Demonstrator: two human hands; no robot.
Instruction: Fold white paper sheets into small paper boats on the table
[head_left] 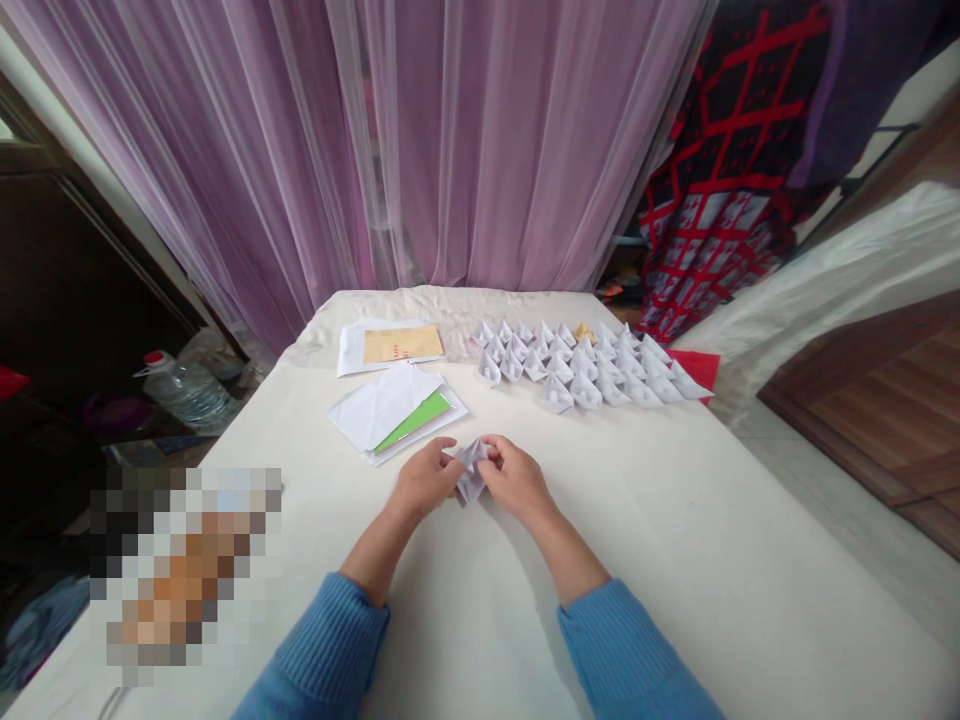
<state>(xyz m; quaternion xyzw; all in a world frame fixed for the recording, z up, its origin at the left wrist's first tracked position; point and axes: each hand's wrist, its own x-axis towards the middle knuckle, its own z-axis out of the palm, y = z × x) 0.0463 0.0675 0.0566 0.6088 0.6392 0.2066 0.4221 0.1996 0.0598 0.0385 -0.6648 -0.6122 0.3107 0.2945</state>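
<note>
Evidently the step in hand is shaping a folded paper point(473, 470), which is over the middle of the white-covered counter point(660, 530), between the left hand point(426, 480) and the right hand point(519, 480), the fingers of both closed in a narrow pinch on its opposite sides. Beyond it, to the right, stand rows of pointed shapes point(585, 365), while loose sheets point(384, 402) lie to the left. Probably the next move calls for light, even pressure from both sides, letting the folds spread without tearing.
</note>
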